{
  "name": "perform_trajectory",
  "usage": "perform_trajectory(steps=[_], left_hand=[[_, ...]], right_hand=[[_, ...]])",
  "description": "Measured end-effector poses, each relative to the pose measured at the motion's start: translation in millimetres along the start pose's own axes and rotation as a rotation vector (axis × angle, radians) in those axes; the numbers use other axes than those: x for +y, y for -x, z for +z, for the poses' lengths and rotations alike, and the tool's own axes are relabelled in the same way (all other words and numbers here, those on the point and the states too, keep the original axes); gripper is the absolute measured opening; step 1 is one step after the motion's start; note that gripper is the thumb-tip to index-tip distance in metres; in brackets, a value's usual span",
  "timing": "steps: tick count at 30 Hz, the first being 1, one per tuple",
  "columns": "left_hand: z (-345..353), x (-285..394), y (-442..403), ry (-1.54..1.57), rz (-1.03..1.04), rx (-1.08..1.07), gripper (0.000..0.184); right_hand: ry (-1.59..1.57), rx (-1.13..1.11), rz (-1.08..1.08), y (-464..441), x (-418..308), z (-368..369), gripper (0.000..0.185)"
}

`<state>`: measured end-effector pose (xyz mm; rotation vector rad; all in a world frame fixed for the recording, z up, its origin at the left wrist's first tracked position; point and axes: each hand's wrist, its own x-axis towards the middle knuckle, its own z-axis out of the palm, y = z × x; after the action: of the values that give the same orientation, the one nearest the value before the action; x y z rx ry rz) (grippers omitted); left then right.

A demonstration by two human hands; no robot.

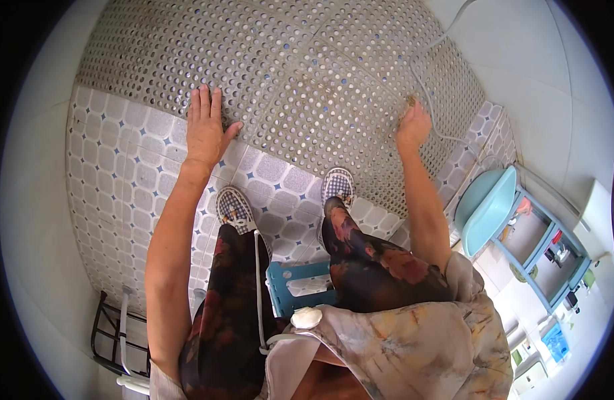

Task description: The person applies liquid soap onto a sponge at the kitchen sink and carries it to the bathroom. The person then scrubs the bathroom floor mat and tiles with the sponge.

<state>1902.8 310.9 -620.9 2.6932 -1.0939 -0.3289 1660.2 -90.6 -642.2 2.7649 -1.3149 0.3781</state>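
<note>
My left hand (pixel 205 130) lies flat, fingers stretched out, on the edge of a grey perforated floor mat (pixel 280 87); nothing is in it. Further right, my right hand (pixel 413 127) is closed and pressed down on the same mat. A small brownish, bristly tuft (pixel 411 101) shows at its fingertips; its kind is hard to make out, and the rest of it is hidden by the fingers. The mat has many round holes, with pale and blue spots showing through them.
A grey hose (pixel 435 127) runs over the mat beside my right hand. Patterned tiles (pixel 153 177) border the mat. Between my legs is a blue plastic stool (pixel 278 287). At right, a turquoise basin (pixel 490 207) leans by a blue-grey shelf rack (pixel 537 250); a black metal rack (pixel 107 333) stands lower left.
</note>
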Motion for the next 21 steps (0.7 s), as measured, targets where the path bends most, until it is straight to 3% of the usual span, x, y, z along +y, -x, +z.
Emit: perform_trajectory(steps=[2, 4, 5, 6, 8, 10, 13, 15, 17, 21], left_hand=[[4.2, -1.4, 0.2, -0.003, 0.009, 0.018, 0.090], [6.1, -1.4, 1.8, -0.002, 0.014, 0.013, 0.090], [5.2, -2.0, 0.6, -0.005, 0.014, 0.019, 0.090], [4.0, -2.3, 0.4, -0.005, 0.017, 0.022, 0.090], [2.4, -0.9, 0.3, 0.002, 0.018, 0.033, 0.090], [0.8, 1.0, -0.7, 0.004, 0.017, 0.028, 0.090], [1.7, -4.7, 0.2, 0.007, 0.031, 0.041, 0.090], [5.0, -3.7, 5.8, 0.012, 0.028, 0.029, 0.091], [3.1, -3.7, 0.7, 0.002, 0.022, 0.028, 0.090], [0.8, -0.2, -0.2, -0.005, -0.010, 0.010, 0.089]], right_hand=[[0.038, 0.079, 0.009, 13.5, -5.0, 7.6, 0.031], [-0.238, -0.199, 0.398, -3.5, -96.5, -13.9, 0.025], [-0.673, -0.185, 0.129, 2.0, -121.9, -8.7, 0.028], [-0.529, -0.252, -0.079, 2.6, -165.5, -15.6, 0.031], [-0.666, -0.293, -0.513, 35.6, -223.6, 0.8, 0.018], [-0.682, -0.295, -0.869, 80.6, -243.4, -2.1, 0.022], [-0.715, -0.260, -0.797, 82.0, -214.7, -10.7, 0.021], [-0.398, -0.307, -0.649, 62.6, -169.8, -15.5, 0.020], [-0.333, -0.252, -0.357, 55.3, -112.6, -16.8, 0.017], [-0.122, -0.043, -0.086, 50.5, -30.6, -3.1, 0.019]])
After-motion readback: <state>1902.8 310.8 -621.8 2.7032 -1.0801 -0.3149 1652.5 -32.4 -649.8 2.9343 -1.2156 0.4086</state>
